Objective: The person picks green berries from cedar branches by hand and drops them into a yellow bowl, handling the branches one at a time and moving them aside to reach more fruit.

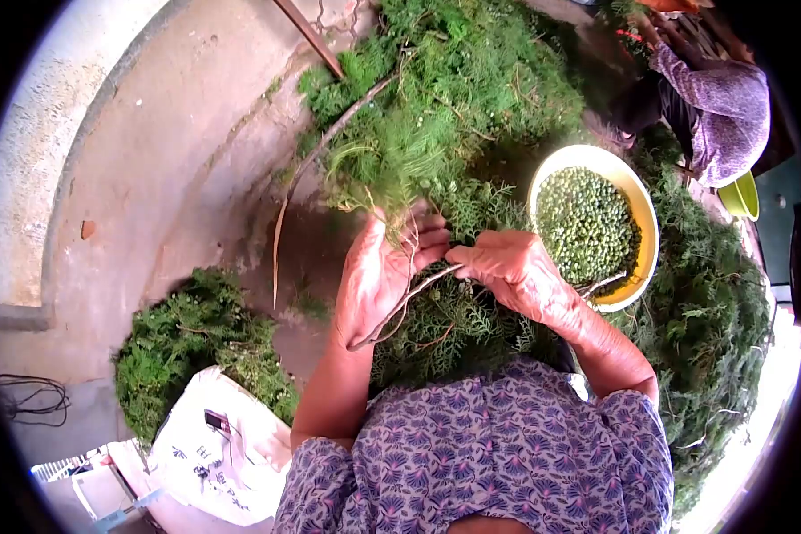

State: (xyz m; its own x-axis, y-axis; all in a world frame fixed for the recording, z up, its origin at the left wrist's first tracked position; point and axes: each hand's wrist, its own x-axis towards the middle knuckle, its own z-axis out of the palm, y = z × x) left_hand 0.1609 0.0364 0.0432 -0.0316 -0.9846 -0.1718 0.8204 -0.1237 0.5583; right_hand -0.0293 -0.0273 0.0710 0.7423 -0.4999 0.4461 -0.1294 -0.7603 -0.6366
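Note:
A leafy evergreen branch is bent between my two hands, its woody stem looping down near my left wrist. My right hand pinches the stem's cut end between thumb and fingers. My left hand has its fingers curled around the thin upper stems, palm partly showing. Feathery green foliage above that hand is blurred and hides the thumb tip. Just right of my right hand stands a yellow basin holding many small green seed cones. More evergreen cuttings lie below my hands, over my lap.
A large heap of evergreen branches lies ahead, another pile at right. A smaller pile sits left beside a white sack with a phone on it. At upper right another person sits near a green basin.

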